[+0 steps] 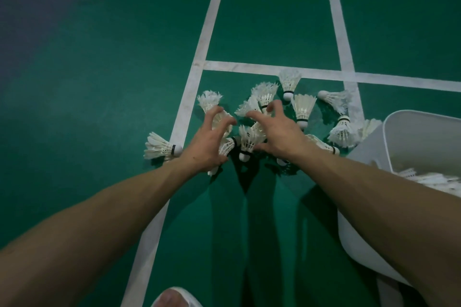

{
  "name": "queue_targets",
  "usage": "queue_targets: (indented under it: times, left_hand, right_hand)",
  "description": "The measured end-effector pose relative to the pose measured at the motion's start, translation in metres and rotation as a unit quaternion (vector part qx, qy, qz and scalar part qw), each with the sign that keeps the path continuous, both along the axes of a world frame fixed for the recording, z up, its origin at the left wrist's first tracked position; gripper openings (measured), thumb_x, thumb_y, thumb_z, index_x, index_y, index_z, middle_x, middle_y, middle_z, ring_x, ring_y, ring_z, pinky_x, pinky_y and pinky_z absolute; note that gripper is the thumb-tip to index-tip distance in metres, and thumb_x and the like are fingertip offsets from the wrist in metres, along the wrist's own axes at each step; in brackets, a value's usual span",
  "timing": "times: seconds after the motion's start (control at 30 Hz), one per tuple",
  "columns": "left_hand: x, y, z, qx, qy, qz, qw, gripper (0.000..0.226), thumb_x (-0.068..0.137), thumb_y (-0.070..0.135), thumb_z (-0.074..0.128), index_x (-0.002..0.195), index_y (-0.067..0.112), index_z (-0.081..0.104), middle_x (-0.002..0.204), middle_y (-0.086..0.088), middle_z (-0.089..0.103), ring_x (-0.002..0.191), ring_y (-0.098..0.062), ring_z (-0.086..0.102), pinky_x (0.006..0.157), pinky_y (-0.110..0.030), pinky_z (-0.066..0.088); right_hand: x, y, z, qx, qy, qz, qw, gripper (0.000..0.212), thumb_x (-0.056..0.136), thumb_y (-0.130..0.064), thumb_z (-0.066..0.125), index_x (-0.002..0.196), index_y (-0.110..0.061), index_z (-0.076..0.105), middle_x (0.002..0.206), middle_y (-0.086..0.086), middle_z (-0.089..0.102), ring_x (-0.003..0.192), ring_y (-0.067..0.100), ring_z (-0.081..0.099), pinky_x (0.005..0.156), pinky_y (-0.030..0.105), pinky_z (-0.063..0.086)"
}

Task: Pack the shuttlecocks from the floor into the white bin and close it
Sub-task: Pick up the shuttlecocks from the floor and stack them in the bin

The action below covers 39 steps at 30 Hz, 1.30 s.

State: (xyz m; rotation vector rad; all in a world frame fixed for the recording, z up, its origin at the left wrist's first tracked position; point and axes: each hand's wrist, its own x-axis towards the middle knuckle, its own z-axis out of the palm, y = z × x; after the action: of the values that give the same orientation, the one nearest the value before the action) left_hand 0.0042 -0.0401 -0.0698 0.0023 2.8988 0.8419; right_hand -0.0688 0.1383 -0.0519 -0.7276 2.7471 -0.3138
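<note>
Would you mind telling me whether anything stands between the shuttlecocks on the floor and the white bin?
Nothing visible does. The white bin stands open right beside the shuttlecocks, and the left hand and right hand reach the pile unobstructed.

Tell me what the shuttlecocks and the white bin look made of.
Shuttlecocks: apparently real white feathers, with separate splayed vanes, on rounded pale bases, possibly cork. White bin: probably plastic, smooth matt walls with a thin moulded rim.

White bin — cropped (right edge).
</note>
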Motion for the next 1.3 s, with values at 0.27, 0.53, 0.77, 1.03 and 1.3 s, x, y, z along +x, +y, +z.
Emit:
queue_targets:
  times: [0.27,0.53,0.77,1.03,1.3]
  left_hand:
    - [0.010,-0.015,-0.002,0.061,-0.010,0.020,0.998,0.075,0.067,0.002,0.081,0.126,0.029,0.042,0.148,0.005,0.010,0.123,-0.013,0.032,0.061,-0.001,0.041]
    - [0.023,-0.020,-0.001,0.053,-0.033,0.035,0.997,0.086,0.065,0.009,0.084,0.130,0.033,0.033,0.148,0.000,0.010,0.113,-0.018,0.039,0.071,-0.013,0.046]
    - [0.032,-0.021,-0.003,0.043,-0.035,0.073,0.996,0.093,0.065,0.011,0.086,0.136,0.028,0.028,0.147,-0.006,0.014,0.108,-0.020,0.045,0.094,-0.023,0.038]
    - [0.031,-0.017,-0.003,-0.004,-0.089,0.068,0.994,0.072,0.066,0.017,0.085,0.125,0.032,0.045,0.144,-0.002,0.008,0.099,-0.027,0.052,0.093,-0.030,0.050]
    - [0.032,-0.010,0.008,0.090,-0.081,0.160,0.980,0.070,0.063,0.013,0.087,0.122,0.028,0.051,0.140,-0.006,0.021,0.114,-0.029,0.045,0.087,-0.022,0.048]
  right_hand:
    - [0.008,-0.004,-0.001,0.072,-0.019,0.072,0.995,0.056,0.092,-0.021,0.062,0.140,-0.042,0.041,0.136,0.001,0.042,0.108,0.025,0.058,0.097,0.048,0.041]
    - [0.015,0.001,0.010,0.139,-0.043,0.186,0.972,0.064,0.092,-0.031,0.061,0.142,-0.049,0.026,0.128,0.004,0.040,0.103,0.025,0.055,0.096,0.052,0.039]
    - [0.020,0.004,0.014,0.052,-0.058,0.101,0.992,0.039,0.087,-0.022,0.066,0.125,-0.027,0.056,0.121,0.004,0.046,0.103,0.030,0.056,0.092,0.043,0.044]
    - [0.017,0.015,0.028,-0.093,-0.058,-0.030,0.993,0.052,0.076,-0.023,0.080,0.124,-0.027,0.059,0.120,-0.001,0.045,0.110,0.020,0.050,0.100,0.036,0.041]
    - [0.026,0.021,0.050,-0.152,-0.058,-0.053,0.985,0.048,0.077,-0.027,0.080,0.121,-0.026,0.061,0.108,-0.004,0.043,0.103,0.014,0.044,0.092,0.027,0.037]
